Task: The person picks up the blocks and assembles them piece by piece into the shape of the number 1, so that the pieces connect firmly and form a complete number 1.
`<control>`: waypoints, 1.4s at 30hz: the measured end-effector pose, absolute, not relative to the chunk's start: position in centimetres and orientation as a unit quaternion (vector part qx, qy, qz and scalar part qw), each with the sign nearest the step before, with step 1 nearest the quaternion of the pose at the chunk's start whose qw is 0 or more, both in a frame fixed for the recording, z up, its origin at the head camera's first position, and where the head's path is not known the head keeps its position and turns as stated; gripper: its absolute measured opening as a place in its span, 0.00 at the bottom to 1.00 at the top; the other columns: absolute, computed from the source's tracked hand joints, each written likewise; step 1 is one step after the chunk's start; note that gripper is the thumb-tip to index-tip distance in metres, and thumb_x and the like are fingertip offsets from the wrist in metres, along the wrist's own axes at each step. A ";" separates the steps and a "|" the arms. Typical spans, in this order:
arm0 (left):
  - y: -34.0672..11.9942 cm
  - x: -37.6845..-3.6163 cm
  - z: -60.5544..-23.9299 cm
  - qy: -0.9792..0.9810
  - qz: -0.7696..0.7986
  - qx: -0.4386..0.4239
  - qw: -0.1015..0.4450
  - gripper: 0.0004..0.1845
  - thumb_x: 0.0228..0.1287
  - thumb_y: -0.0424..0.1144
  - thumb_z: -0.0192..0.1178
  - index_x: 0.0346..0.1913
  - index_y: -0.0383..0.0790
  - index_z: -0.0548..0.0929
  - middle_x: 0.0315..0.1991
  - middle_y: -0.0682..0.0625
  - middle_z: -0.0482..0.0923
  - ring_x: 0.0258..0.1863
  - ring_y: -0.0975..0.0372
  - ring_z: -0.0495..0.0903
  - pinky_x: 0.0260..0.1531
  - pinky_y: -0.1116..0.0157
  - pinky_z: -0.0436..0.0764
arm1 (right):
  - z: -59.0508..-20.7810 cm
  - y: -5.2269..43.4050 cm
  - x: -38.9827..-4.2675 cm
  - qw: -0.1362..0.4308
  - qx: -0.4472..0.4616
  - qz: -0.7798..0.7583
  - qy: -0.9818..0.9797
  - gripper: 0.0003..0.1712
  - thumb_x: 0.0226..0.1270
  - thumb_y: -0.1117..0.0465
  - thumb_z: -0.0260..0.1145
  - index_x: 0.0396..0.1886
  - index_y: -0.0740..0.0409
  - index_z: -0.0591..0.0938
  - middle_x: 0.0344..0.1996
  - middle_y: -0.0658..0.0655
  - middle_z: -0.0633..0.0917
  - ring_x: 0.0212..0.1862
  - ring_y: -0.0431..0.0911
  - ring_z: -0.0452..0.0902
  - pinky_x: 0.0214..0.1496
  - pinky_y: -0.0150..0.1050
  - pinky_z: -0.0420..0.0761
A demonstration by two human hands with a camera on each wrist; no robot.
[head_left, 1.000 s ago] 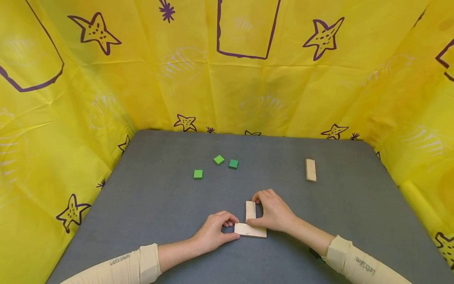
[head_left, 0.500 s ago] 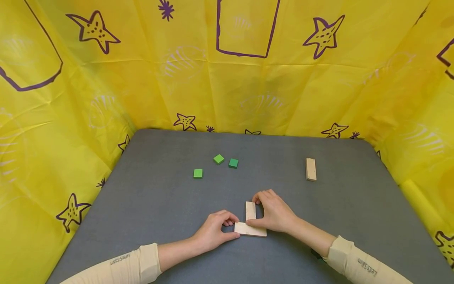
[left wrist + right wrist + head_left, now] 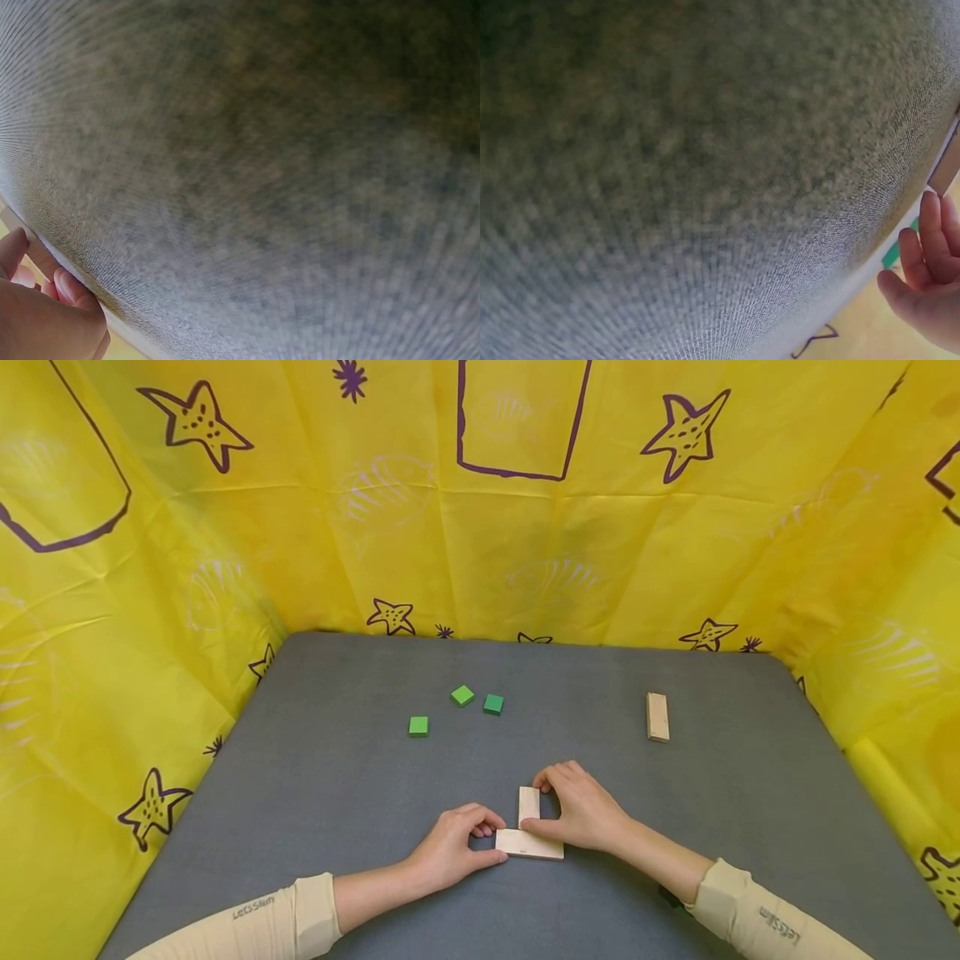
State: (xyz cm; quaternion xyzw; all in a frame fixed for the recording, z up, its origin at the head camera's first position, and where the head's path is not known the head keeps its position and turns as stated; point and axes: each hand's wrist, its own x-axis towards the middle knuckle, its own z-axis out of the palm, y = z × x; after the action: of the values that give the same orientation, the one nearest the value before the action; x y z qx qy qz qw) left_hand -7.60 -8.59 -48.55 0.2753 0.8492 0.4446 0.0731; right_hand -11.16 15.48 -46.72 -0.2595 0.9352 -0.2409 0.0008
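Note:
Two pale wooden blocks lie in front of me in the head view, at right angles to each other. My left hand (image 3: 453,846) pinches the left end of the crosswise block (image 3: 519,842) between thumb and fingers. The lengthwise block (image 3: 528,806) has its near end right at the far long side of the crosswise one. My right hand (image 3: 585,806) grips it, fingertips at its far end and thumb by the near end. That thumb also overlaps the crosswise block in this view. Both wrist views are mostly filled by blurred grey cloth.
Farther back on the grey table (image 3: 337,777) lie a light green square block (image 3: 462,696), a darker green one (image 3: 492,704) and another light green one (image 3: 418,727). A third wooden block (image 3: 657,717) lies at the back right. Yellow patterned cloth (image 3: 495,543) walls the table in.
The lengthwise block has slid very slightly nearer, toward the crosswise block, with my right hand still gripping it. My left hand keeps its hold in the same place.

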 end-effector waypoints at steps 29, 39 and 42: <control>-8.5 -7.6 -48.6 0.846 0.449 0.277 0.071 0.15 0.52 0.35 0.75 0.43 0.41 0.83 0.36 0.55 0.78 0.35 0.67 0.77 0.39 0.71 0.78 | -46.7 16.7 -12.4 -0.007 -0.284 -0.300 0.910 0.19 0.55 0.54 0.74 0.45 0.55 0.81 0.37 0.48 0.80 0.45 0.46 0.73 0.48 0.42 0.75; -8.5 -7.5 -48.6 0.845 0.453 0.276 0.070 0.15 0.52 0.35 0.75 0.42 0.42 0.83 0.35 0.56 0.78 0.35 0.67 0.76 0.39 0.71 0.78 | -46.4 19.0 -13.7 -0.008 -0.268 -0.328 0.906 0.24 0.55 0.55 0.75 0.50 0.58 0.81 0.42 0.52 0.82 0.48 0.48 0.74 0.52 0.47 0.75; -8.5 -7.5 -48.7 0.845 0.452 0.276 0.068 0.15 0.51 0.35 0.75 0.42 0.42 0.83 0.35 0.56 0.78 0.35 0.67 0.76 0.39 0.71 0.78 | -46.4 19.8 -14.2 -0.025 -0.263 -0.335 0.905 0.24 0.54 0.56 0.76 0.50 0.59 0.81 0.43 0.52 0.83 0.50 0.49 0.74 0.53 0.49 0.74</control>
State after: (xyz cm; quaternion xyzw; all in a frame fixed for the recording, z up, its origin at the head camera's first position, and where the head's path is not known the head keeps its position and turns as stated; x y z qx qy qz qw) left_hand -7.55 -8.53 -48.66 0.2765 0.8451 0.4523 0.0684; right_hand -14.17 19.77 -46.40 -0.2626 0.9046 -0.3348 -0.0251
